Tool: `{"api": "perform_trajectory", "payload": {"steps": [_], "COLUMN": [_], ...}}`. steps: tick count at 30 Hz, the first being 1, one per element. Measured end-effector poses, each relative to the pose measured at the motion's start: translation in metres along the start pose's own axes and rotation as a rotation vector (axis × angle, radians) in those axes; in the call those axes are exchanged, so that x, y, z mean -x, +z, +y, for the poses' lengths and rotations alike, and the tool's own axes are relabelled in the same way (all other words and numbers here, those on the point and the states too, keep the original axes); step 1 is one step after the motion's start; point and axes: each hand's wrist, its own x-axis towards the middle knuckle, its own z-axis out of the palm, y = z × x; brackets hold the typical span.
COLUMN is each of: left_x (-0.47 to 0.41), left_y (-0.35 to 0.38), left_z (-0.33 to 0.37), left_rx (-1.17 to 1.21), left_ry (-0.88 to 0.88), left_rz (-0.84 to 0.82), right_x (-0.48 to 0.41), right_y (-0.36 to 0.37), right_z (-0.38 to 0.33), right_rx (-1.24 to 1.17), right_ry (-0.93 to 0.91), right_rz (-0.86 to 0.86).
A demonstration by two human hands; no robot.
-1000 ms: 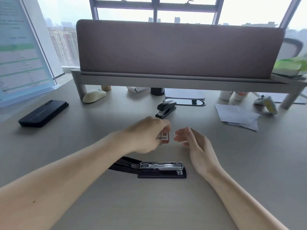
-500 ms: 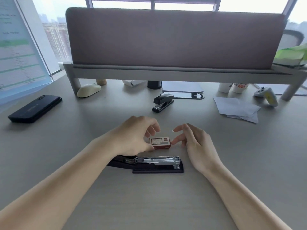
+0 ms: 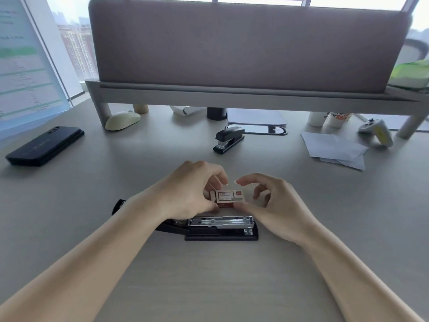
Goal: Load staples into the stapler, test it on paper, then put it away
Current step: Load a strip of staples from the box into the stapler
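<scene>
A black stapler lies flat on the desk near me, swung open so its silver staple channel faces up. Just behind it is a small red and white staple box, held between both hands. My left hand grips the box's left end, where a white flap sticks out. My right hand pinches the box's right end between thumb and forefinger. White paper sheets lie at the far right.
A second, closed black stapler stands behind the hands. A dark phone lies far left, a cream mouse under the raised grey shelf. Cups and a white game controller sit at the far right.
My right hand closed in from the right and took hold of the box's right end. The box came down closer to the open stapler and its left flap now shows.
</scene>
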Motion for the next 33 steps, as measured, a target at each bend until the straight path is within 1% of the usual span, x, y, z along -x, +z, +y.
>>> {"api": "perform_trajectory", "payload": {"steps": [3,10,25,33], "left_x": [0.002,0.006,0.01,0.008], "left_y": [-0.001,-0.003,-0.006,-0.006], "left_z": [-0.001,-0.007,-0.006,-0.007], "left_rx": [-0.005,0.021,-0.123,-0.087], "left_ry": [-0.006,-0.022,-0.038,-0.072], "left_rz": [0.023,0.049,0.078,0.108], "right_x": [-0.001,-0.002,-0.003,-0.003], "right_y": [0.001,0.001,0.004,0.004], "right_z": [0.004,0.005,0.009,0.008], "right_rx": [0.042,0.036,0.01,0.015], "right_ry": [-0.035,-0.053,-0.081,-0.087], "right_rz": [-0.05,-0.059,-0.055,-0.055]}}
